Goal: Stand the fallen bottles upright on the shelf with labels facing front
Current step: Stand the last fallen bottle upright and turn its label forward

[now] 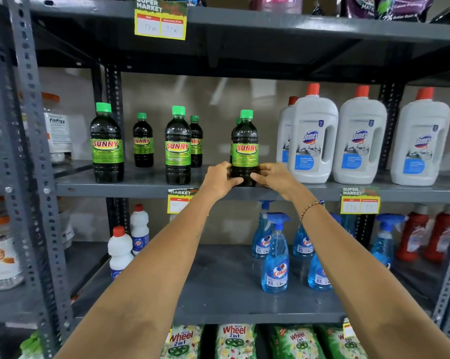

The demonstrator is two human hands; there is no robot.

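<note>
A dark Sunny bottle (245, 141) with a green cap stands upright at the front edge of the grey middle shelf (141, 189), its green label facing me. My left hand (220, 178) grips its base from the left and my right hand (271, 176) from the right. Another green cap peeks out just behind it. Several more Sunny bottles stand upright to the left: one at far left (106, 143), a smaller-looking one further back (142, 141), and one at front (178, 146) with another behind it (195, 142). All visible labels face front.
White Domex jugs (313, 138) with red caps stand close on the right of the held bottle. Blue Colin spray bottles (275, 257) and white bottles (120, 251) fill the shelf below. Wheel detergent packs (234, 340) lie at the bottom. A perforated steel post (29, 151) rises on the left.
</note>
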